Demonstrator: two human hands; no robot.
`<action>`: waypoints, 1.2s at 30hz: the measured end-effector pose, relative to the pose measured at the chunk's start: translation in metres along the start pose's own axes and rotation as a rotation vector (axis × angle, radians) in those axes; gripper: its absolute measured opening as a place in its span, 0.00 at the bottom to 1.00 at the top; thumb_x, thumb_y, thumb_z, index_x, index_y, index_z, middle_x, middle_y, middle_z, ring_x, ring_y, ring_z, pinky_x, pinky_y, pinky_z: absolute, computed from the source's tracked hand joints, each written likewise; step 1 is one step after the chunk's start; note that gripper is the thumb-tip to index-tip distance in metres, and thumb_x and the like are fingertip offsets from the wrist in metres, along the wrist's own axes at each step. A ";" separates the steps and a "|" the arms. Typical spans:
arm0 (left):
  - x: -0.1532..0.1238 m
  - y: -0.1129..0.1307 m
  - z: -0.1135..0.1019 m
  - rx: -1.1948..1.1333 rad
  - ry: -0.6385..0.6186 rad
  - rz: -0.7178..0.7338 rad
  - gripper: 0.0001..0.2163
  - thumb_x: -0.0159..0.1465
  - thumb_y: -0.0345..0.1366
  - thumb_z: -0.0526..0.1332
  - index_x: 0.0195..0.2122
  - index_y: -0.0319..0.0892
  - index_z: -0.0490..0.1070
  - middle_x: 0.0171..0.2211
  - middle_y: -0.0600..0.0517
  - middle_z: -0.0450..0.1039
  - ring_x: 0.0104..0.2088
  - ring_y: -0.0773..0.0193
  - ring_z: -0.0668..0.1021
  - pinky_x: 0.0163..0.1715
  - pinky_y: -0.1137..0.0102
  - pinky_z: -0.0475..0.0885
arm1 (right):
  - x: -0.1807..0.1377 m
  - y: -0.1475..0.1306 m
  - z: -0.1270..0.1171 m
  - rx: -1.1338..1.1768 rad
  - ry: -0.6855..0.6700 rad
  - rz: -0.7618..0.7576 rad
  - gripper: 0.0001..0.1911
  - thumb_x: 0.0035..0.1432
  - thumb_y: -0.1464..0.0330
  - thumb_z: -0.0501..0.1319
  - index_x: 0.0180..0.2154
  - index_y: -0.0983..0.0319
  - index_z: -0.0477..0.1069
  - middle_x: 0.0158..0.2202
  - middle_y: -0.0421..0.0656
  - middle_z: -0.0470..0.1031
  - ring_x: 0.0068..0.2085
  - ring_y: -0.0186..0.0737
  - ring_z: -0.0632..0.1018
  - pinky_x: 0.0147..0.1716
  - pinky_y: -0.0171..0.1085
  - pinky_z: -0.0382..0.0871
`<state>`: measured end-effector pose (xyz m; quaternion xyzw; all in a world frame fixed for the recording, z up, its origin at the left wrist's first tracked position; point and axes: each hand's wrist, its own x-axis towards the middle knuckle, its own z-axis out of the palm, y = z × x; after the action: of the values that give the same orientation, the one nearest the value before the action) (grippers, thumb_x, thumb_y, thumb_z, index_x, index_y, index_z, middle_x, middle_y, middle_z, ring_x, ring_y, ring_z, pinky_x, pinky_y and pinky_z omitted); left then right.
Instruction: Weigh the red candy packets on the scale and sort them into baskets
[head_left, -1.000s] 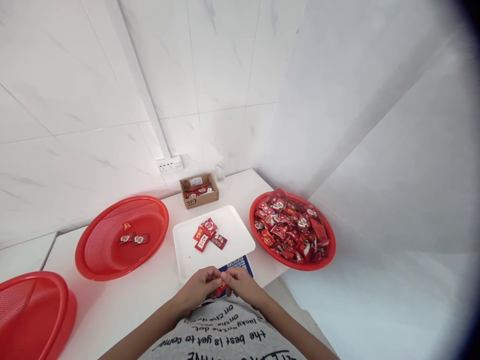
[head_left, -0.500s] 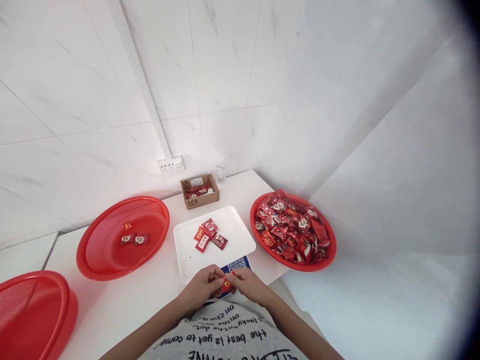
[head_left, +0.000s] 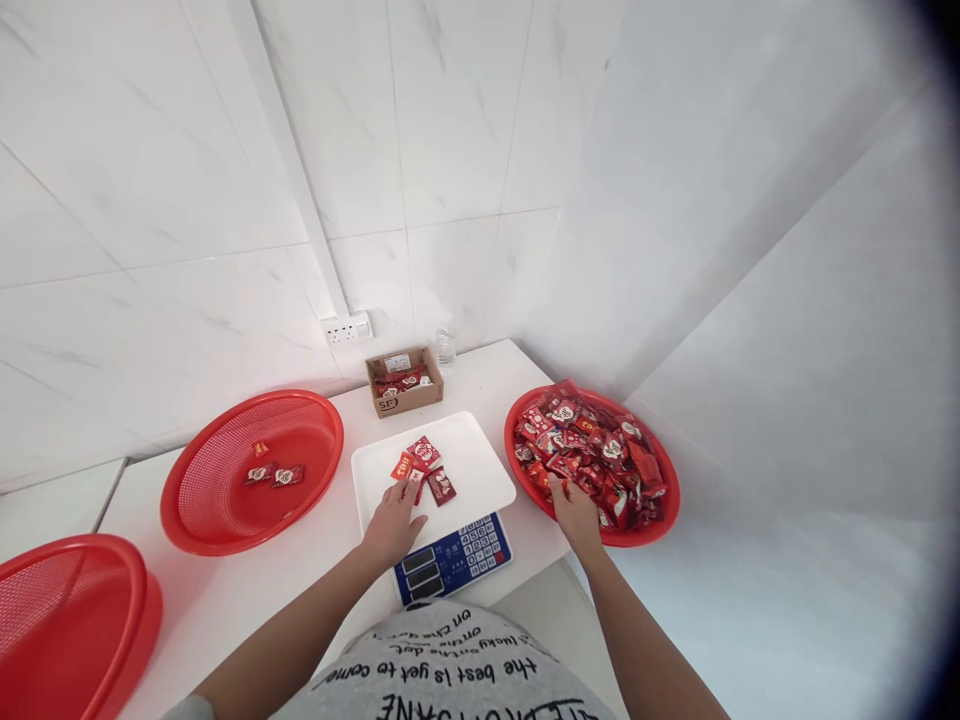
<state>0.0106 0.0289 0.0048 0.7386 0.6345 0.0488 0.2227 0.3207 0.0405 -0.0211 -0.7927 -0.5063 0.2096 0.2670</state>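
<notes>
My left hand (head_left: 394, 523) reaches over the white scale tray (head_left: 480, 485), fingers stretched out above several small red packets (head_left: 424, 455) and partly covering one. Whether the fingertips press on that packet cannot be made out. My right hand (head_left: 576, 515) is at the near left rim of the red basket (head_left: 664, 525) on the right, which is heaped with red snack packets (head_left: 592, 450). Its thumb and fingers are bent together among the packets, and what lies between them is hidden. Below the tray, the blue keypad panel (head_left: 454, 560) of the scale shows.
A small cardboard box (head_left: 409, 400) with red packets stands behind the tray, beside a clear plastic container (head_left: 445, 348). On the left are a red basket (head_left: 322, 440) holding a few packets and another red basket (head_left: 142, 640). A wall socket (head_left: 347, 328) is behind.
My hands were together over the keypad with a red packet between them. They have parted: the left moved up-left onto the tray, the right went right to the full basket.
</notes>
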 end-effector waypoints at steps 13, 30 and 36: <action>0.050 0.016 0.002 0.162 0.208 0.164 0.30 0.59 0.53 0.50 0.60 0.46 0.51 0.64 0.45 0.42 0.63 0.48 0.43 0.58 0.50 0.45 | 0.000 0.000 0.006 -0.123 -0.040 0.012 0.26 0.57 0.51 0.42 0.24 0.60 0.68 0.25 0.45 0.74 0.29 0.41 0.72 0.28 0.34 0.58; 0.059 -0.002 0.010 0.159 0.071 0.311 0.24 0.63 0.49 0.45 0.58 0.47 0.56 0.59 0.49 0.56 0.61 0.54 0.53 0.59 0.53 0.43 | -0.003 -0.009 0.001 -0.170 -0.089 0.039 0.27 0.57 0.51 0.41 0.29 0.61 0.71 0.28 0.45 0.74 0.31 0.41 0.73 0.28 0.34 0.58; 0.058 -0.001 0.011 0.152 0.096 0.325 0.21 0.63 0.46 0.48 0.56 0.46 0.60 0.57 0.48 0.59 0.61 0.54 0.54 0.59 0.53 0.44 | -0.003 -0.009 0.001 -0.185 -0.092 0.041 0.27 0.58 0.51 0.41 0.27 0.60 0.69 0.28 0.45 0.74 0.31 0.40 0.72 0.27 0.33 0.57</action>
<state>0.0247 0.0814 -0.0170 0.8429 0.5186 0.0710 0.1247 0.3123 0.0408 -0.0159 -0.8138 -0.5188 0.2035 0.1649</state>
